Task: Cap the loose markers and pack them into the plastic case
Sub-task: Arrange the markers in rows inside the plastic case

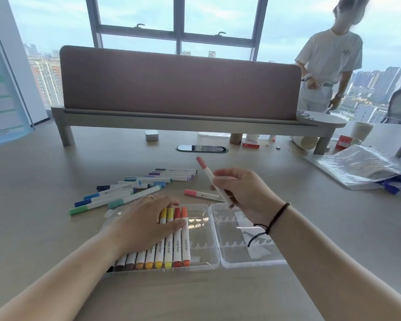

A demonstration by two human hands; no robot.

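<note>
A coral-capped marker (208, 176) is held in the right grip (242, 193) above the worktop (56, 228). The packed markers (169, 246) in the clear plastic case (208, 253) are pressed under the flat, wide left grip (146, 222).

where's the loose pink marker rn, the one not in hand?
Head view: the pink marker lies flat on the table, just beyond the open plastic case, right of the blue and green markers and left of the right hand.
</note>
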